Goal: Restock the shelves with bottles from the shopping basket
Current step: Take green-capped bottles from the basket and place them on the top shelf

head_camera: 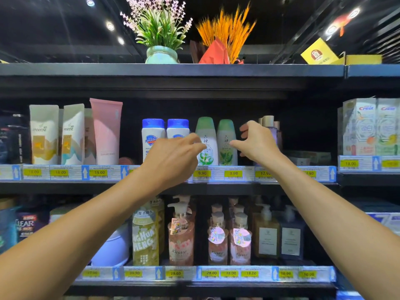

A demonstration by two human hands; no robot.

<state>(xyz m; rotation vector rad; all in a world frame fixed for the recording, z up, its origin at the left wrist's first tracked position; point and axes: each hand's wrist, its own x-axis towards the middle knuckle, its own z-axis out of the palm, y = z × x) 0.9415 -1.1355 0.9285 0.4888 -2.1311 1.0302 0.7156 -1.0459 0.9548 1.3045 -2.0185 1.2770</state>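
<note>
Head view — both hands empty beside green-capped bottles.

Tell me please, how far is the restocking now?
Two green-capped bottles already stand upright on the middle shelf. The left hand and the right hand are open around them and hold nothing. The basket is not in view, so what remains cannot be told.
</note>
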